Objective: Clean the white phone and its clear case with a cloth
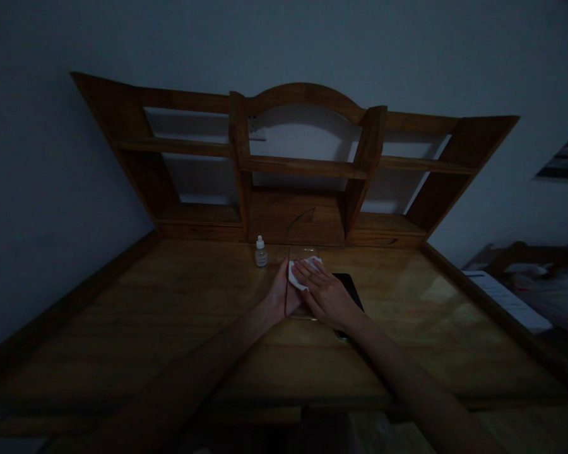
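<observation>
My left hand [279,289] grips a see-through, flat rectangular piece that looks like a clear phone case [305,251] along its left side, with part of the hand showing through or beneath it. On top of the case lies a crumpled white tissue [298,279]. My right hand [329,295] presses the tissue against the case, its fingers close together and laid over it. A black phone [349,287] rests on the desk, partly hidden under my right wrist. Left of the case stands a small clear dropper bottle [260,255] with a white cap.
The wooden desk [180,302] carries a shelf unit [296,167] along its back, against the wall. Beyond the desk's right edge are a white box or stack of papers [506,299], a plastic bag [558,293] and a wooden chair back [544,254]. The room is dim.
</observation>
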Demonstrator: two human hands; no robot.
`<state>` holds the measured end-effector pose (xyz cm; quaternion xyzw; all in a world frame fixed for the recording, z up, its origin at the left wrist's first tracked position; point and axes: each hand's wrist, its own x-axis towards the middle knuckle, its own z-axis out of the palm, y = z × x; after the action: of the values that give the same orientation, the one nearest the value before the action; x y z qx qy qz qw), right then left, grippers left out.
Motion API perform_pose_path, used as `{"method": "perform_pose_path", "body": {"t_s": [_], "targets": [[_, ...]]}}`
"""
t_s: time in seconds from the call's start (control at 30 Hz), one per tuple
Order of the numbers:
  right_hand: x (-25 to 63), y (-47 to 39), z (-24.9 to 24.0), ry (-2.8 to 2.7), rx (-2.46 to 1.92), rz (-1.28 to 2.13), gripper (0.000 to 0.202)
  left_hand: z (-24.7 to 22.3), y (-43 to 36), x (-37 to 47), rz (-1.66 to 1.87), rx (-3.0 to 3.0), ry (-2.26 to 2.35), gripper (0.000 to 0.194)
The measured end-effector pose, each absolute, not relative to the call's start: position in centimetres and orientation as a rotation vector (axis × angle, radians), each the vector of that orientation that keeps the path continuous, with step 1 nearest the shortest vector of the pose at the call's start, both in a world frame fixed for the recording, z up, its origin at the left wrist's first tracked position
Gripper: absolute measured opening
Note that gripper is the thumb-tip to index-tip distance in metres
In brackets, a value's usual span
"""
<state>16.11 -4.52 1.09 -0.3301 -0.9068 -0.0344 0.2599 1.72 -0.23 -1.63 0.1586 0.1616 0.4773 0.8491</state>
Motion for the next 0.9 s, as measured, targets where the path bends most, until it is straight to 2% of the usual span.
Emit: {"method": "perform_pose_path", "body": {"t_s": [0.37, 0.77, 0.9], "targets": [[16.8, -5.3, 1.4, -2.354, -0.605, 0.524, 0.035, -1.5, -0.1, 0.2, 0.973, 0.456, 0.403, 0.071], [18.1, -5.0, 1.5, -2.146, -0.600, 0.710, 0.038, -1.3, -0.4, 0.2, 0.922, 0.490, 0.347, 0.065], [18.2, -5.1, 1.1, -2.067, -0.697, 0.739, 0.042, -0.8, -1.0, 0.7, 0.906, 0.523, 0.359, 0.069]]}}
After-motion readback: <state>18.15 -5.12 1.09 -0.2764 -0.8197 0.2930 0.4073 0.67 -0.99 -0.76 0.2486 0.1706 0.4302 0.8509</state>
